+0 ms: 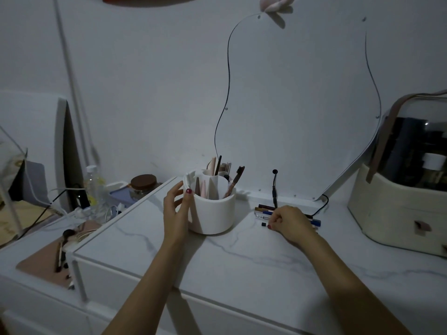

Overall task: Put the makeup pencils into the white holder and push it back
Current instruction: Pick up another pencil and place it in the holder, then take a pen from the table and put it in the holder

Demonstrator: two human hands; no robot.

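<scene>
The white round holder [212,213] stands on the marbled dresser top [242,262], divided into compartments with brushes and sticks poking out. My left hand [175,209] rests against its left wall, fingers spread and curved round it. To the right, several makeup pencils [264,210] lie side by side on the top, near the mirror's foot. My right hand [289,222] lies over their right half, fingers curled down onto them; the pencil ends stick out at both sides of it. Whether any pencil is lifted I cannot tell.
A wavy-edged mirror [302,105] leans on the wall behind, with a black cable [275,187] plugged at its base. A cream cosmetics case [399,201] stands at the right. At left, lower down, sit a bottle [93,184], a jar [142,186] and a pink tray [43,264].
</scene>
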